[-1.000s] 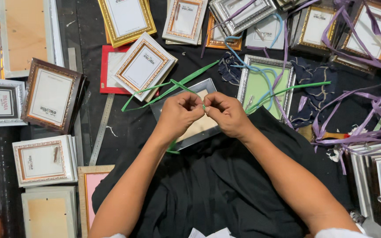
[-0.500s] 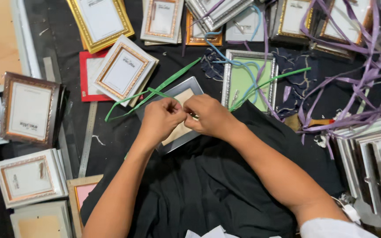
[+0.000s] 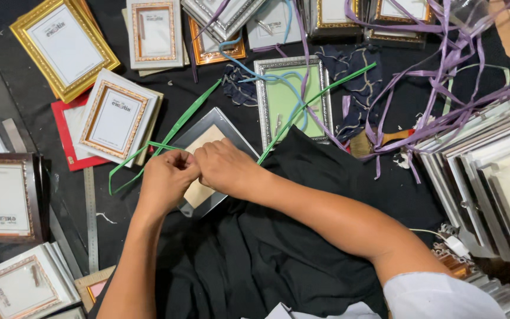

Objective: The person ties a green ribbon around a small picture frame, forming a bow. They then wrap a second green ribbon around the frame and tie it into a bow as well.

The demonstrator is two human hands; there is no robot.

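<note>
We've got the left hand (image 3: 163,180) & right hand (image 3: 225,167) touching at centre, both on a small frame (image 3: 211,133) that rests partly on a cloth (image 3: 302,236) spread nearest us. A strap (image 3: 178,127) runs from under the hands out to the left (a 2nd length goes up right). Behind: another frame (image 3: 290,97). Far right: stacked frames (image 3: 491,171). Left, a ruler (image 3: 90,212) lies flat.

Green strap (image 3: 178,127) ends now splayed flatter, leftward, lower beside frame (image 3: 211,159).

A dark floor (image 3: 19,88), perhaps matted, carries picture frames (image 3: 116,118) and purple ribbons (image 3: 444,77).
</note>
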